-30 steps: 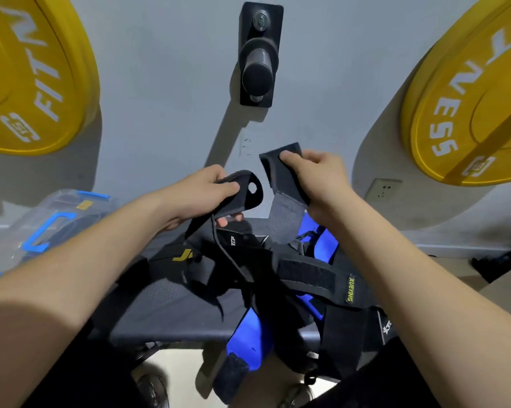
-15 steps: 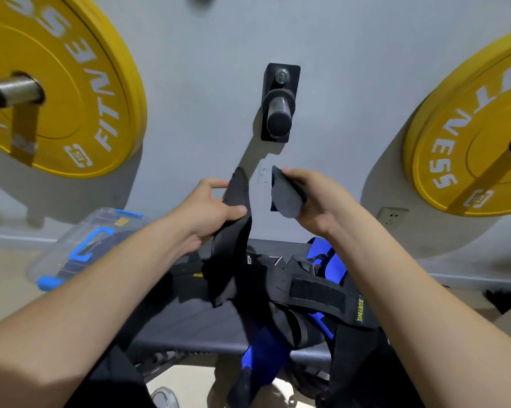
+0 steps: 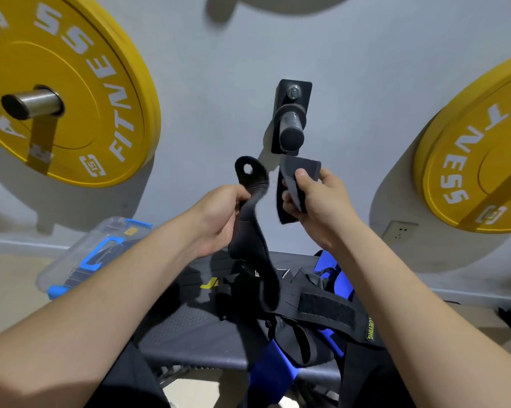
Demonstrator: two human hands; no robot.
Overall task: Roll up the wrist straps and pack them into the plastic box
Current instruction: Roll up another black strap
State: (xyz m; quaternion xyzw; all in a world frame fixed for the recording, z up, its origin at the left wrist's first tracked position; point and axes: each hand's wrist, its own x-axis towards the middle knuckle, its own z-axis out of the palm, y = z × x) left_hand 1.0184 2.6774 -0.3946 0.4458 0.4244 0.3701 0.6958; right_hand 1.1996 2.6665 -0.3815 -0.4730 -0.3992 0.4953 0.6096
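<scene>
A black wrist strap (image 3: 252, 231) is held up between both hands in front of the wall. My left hand (image 3: 218, 214) grips it below the rounded end with the thumb hole, and the rest hangs down toward the bench. My right hand (image 3: 316, 195) is shut on the strap's other end (image 3: 297, 172), folded into a small flat roll. Several more black and blue straps (image 3: 322, 316) lie in a heap on the dark bench (image 3: 189, 328). The clear plastic box (image 3: 83, 257) with blue latches sits at the left, its lid on and dark straps visible inside.
Two yellow weight plates (image 3: 71, 92) (image 3: 478, 154) hang on wall pegs at left and right. A bare black peg (image 3: 291, 122) sticks out of the wall just above my hands. A wall socket (image 3: 400, 231) is at the right. Beige floor shows below the bench.
Both hands have lifted the strap higher, off the heap. The right hand has folded its end over further. The thumb-hole end now stands up above my left hand. The camera tilted upward.
</scene>
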